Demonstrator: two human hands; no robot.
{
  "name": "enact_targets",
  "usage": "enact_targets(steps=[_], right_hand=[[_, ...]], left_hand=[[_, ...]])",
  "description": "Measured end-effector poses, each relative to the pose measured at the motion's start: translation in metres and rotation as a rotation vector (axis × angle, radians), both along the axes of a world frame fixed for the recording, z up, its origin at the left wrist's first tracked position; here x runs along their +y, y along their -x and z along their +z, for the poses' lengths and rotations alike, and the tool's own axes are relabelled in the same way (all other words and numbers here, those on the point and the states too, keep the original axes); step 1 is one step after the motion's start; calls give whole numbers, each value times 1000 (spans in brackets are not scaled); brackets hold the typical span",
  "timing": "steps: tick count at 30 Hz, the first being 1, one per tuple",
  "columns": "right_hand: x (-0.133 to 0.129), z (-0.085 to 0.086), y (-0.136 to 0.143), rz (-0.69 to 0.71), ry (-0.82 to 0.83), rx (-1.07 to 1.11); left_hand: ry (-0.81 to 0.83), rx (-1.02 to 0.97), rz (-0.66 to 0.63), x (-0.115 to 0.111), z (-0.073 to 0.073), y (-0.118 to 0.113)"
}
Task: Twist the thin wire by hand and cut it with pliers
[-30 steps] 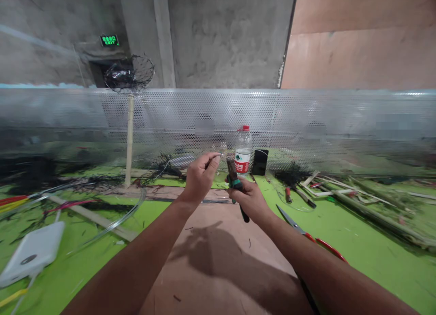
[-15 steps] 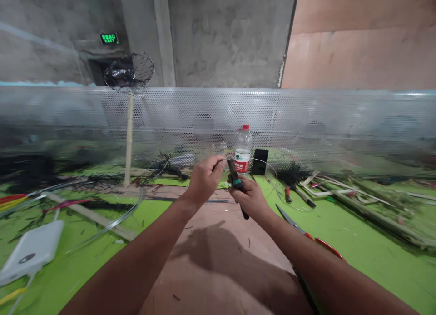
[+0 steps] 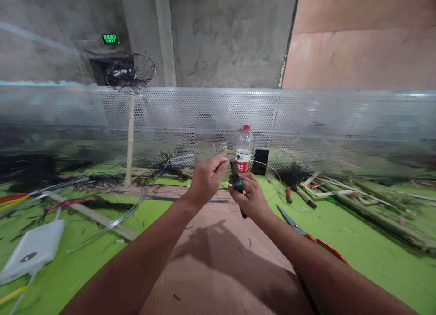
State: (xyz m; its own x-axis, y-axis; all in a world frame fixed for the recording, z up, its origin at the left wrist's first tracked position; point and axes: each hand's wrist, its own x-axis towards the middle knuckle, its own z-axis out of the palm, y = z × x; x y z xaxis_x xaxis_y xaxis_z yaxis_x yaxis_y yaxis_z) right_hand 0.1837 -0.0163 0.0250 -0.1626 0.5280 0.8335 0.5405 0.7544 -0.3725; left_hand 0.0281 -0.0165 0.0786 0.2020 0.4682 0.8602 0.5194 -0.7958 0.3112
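As a thin, pale, shiny wire (image 3: 265,164) bows rightward from the centre of the head camera's frame, a person works over a bright-green desk (image 3: 368,278), two bare hands almost meeting. The left hand (image 3: 208,178), fingers closed, pinches the wire near its end between thumb and fingers. The right hand (image 3: 251,194) is wrapped around dark-jawed pliers with green-and-black handles (image 3: 236,182), tilted with the head upward and away from the wearer; whether the jaws have closed cannot be told at this size.

A second earlier, a gap separated the left hand from the tool; now the fingertips are just beside the pliers' head, and the wire passes at its jaws. That shift suggests the wire has been brought to the tool and is in position to be gripped, bent or cut, though which of these is unclear.

Just behind the pliers, at centre, stands a clear plastic bottle with a red cap and a red-and-white label (image 3: 244,144), a black rectangular slab (image 3: 261,155) upright to its right. Open scissors with red handles (image 3: 309,237) lie at lower right, and a white, rounded power bank-like block (image 3: 37,244) rests at lower left. Across mid-frame runs a perforated silvery metal screen (image 3: 211,106).
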Motion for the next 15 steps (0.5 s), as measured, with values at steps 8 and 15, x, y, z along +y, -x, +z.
enact_targets(steps=[8, 15], right_hand=[[2, -3, -2, 41, 98, 41], [5, -5, -5, -103, 74, 15]], left_hand=[[25, -4, -23, 2, -2, -1], [81, -77, -81, -1, -4, -5]])
